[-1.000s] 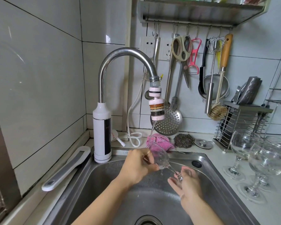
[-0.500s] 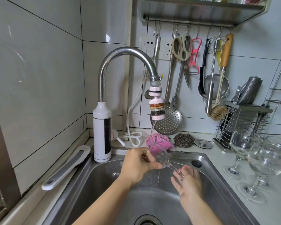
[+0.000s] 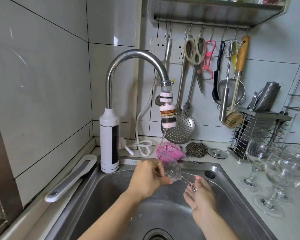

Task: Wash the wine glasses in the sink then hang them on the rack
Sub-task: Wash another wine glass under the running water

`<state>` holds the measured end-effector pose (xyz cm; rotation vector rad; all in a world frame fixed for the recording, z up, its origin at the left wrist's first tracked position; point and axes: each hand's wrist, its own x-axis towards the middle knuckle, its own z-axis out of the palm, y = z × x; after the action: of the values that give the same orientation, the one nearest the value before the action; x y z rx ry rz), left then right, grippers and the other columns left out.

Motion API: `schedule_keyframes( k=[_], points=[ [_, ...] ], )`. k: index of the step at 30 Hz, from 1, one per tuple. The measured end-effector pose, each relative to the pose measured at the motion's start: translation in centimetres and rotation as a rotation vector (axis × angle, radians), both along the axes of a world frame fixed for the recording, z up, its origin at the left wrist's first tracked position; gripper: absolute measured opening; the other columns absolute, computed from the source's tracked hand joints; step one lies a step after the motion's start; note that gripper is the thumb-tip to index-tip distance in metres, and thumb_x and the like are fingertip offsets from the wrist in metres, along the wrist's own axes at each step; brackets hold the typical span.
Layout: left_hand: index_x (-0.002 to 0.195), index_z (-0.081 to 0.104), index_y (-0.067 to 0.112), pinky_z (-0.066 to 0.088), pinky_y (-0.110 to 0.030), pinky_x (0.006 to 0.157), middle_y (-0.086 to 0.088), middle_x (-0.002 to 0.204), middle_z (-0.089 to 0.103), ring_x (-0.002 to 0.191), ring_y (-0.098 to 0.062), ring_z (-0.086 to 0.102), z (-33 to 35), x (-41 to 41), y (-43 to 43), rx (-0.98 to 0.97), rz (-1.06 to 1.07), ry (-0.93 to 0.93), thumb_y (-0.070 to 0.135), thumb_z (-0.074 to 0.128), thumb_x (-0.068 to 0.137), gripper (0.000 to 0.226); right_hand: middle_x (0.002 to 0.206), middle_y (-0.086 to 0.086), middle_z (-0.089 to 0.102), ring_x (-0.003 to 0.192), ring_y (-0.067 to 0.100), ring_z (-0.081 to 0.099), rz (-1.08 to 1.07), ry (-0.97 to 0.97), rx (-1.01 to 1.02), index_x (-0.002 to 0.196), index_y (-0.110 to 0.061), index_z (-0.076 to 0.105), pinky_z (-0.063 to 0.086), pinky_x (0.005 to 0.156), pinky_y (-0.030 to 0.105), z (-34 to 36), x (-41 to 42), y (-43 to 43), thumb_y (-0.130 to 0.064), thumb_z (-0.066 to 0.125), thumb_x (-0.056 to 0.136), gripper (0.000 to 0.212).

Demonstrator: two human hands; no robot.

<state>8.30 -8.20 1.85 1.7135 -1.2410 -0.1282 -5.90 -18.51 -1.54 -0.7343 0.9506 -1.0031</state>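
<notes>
A clear wine glass (image 3: 173,171) lies tilted over the steel sink (image 3: 220,172), its mouth toward the left under a thin stream of water from the faucet (image 3: 133,56). My left hand (image 3: 147,179) curls round the bowl, thumb under it and fingers at the rim. My right hand (image 3: 200,194) holds the foot of the glass at the stem's end, fingers fairly straight. Several more wine glasses (image 3: 260,155) stand upright on the counter at the right.
A pink cloth (image 3: 171,151) and a steel scourer (image 3: 196,149) lie behind the sink. Utensils hang from a hook rail (image 3: 203,26) under a shelf. A wire cutlery holder (image 3: 256,129) stands at the back right. A white-handled tool (image 3: 71,179) lies left of the sink.
The glass has stayed under the stream. My right hand has shifted slightly up along the foot, and my left hand has turned a little around the bowl.
</notes>
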Motion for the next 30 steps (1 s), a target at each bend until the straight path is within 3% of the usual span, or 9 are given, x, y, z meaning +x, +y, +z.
schedule_keyframes(
  k=[4, 7, 10, 12, 15, 20, 23, 27, 30],
  points=[
    [0.089, 0.082, 0.031, 0.053, -0.018, 0.088, 0.018, 0.097, 0.078, 0.093, 0.004, 0.071, -0.11, -0.30, 0.09, 0.116, -0.178, 0.148, 0.019, 0.089, 0.077, 0.019, 0.136, 0.010, 0.054, 0.125, 0.031, 0.055, -0.031, -0.042, -0.012, 0.130, -0.012, 0.056, 0.043, 0.109, 0.043, -0.03, 0.10, 0.07, -0.010, 0.044, 0.104, 0.029],
    [0.088, 0.083, 0.038, 0.054, -0.022, 0.095, 0.019, 0.098, 0.078, 0.098, 0.002, 0.071, 0.17, 0.04, 0.14, 0.174, -0.216, 0.206, 0.014, 0.086, 0.079, 0.026, 0.135, 0.008, 0.055, 0.116, 0.025, 0.056, -0.019, -0.056, -0.008, 0.135, -0.011, 0.054, 0.043, 0.108, 0.039, 0.15, 0.13, 0.05, -0.010, 0.047, 0.103, 0.033],
    [0.069, 0.079, 0.037, 0.057, -0.027, 0.084, 0.015, 0.079, 0.078, 0.077, -0.001, 0.071, 0.21, 0.20, 0.23, 0.138, -0.189, 0.194, 0.014, 0.091, 0.073, 0.026, 0.117, 0.002, 0.060, 0.111, 0.028, 0.060, 0.022, 0.019, -0.018, 0.125, -0.021, 0.059, 0.045, 0.102, 0.042, 0.24, -0.03, 0.23, -0.018, 0.048, 0.104, 0.024],
    [0.058, 0.070, 0.034, 0.054, -0.024, 0.072, 0.017, 0.070, 0.073, 0.066, 0.000, 0.067, 0.11, 0.26, 0.15, 0.080, -0.024, 0.116, 0.023, 0.096, 0.063, 0.029, 0.106, -0.003, 0.062, 0.106, 0.028, 0.062, 0.035, 0.059, -0.036, 0.116, -0.026, 0.060, 0.048, 0.098, 0.045, 0.30, -0.10, 0.32, -0.019, 0.048, 0.104, 0.019],
    [0.061, 0.065, 0.029, 0.052, -0.021, 0.065, 0.018, 0.067, 0.071, 0.061, 0.003, 0.062, 0.04, 0.31, 0.09, 0.028, 0.113, 0.043, 0.030, 0.095, 0.057, 0.030, 0.102, 0.003, 0.061, 0.102, 0.029, 0.061, 0.019, 0.052, -0.055, 0.113, -0.020, 0.059, 0.050, 0.096, 0.044, 0.13, -0.02, 0.21, -0.013, 0.048, 0.103, 0.016],
    [0.072, 0.080, 0.031, 0.057, -0.028, 0.089, 0.012, 0.083, 0.079, 0.082, -0.005, 0.073, 0.04, 0.08, 0.19, 0.140, -0.162, 0.237, 0.020, 0.091, 0.074, 0.016, 0.101, 0.012, 0.058, 0.094, 0.023, 0.054, -0.014, 0.015, -0.075, 0.118, -0.015, 0.053, 0.044, 0.104, 0.045, 0.05, 0.16, 0.29, -0.006, 0.043, 0.103, 0.021],
    [0.070, 0.079, 0.027, 0.057, -0.028, 0.083, 0.009, 0.078, 0.078, 0.076, -0.004, 0.071, 0.04, 0.03, 0.13, 0.134, -0.187, 0.219, 0.020, 0.092, 0.073, 0.015, 0.103, 0.012, 0.060, 0.102, 0.027, 0.055, -0.022, -0.002, -0.043, 0.115, -0.014, 0.054, 0.045, 0.101, 0.044, 0.10, -0.04, -0.04, -0.003, 0.044, 0.102, 0.019],
    [0.056, 0.064, 0.029, 0.046, -0.018, 0.059, 0.015, 0.060, 0.067, 0.054, 0.002, 0.054, 0.15, 0.27, 0.05, -0.023, 0.041, 0.101, 0.037, 0.100, 0.054, 0.037, 0.116, 0.015, 0.059, 0.117, 0.033, 0.056, -0.022, -0.032, -0.038, 0.117, -0.011, 0.053, 0.044, 0.104, 0.045, 0.00, 0.24, -0.02, -0.005, 0.044, 0.103, 0.017],
    [0.059, 0.061, 0.030, 0.042, -0.016, 0.058, 0.017, 0.067, 0.068, 0.060, -0.003, 0.058, -0.11, -0.25, -0.06, -0.071, 0.158, 0.039, 0.045, 0.097, 0.050, 0.040, 0.117, 0.013, 0.057, 0.126, 0.035, 0.054, -0.040, -0.052, -0.032, 0.122, -0.011, 0.054, 0.042, 0.106, 0.045, -0.01, 0.31, 0.10, -0.004, 0.044, 0.103, 0.022]
  ],
)
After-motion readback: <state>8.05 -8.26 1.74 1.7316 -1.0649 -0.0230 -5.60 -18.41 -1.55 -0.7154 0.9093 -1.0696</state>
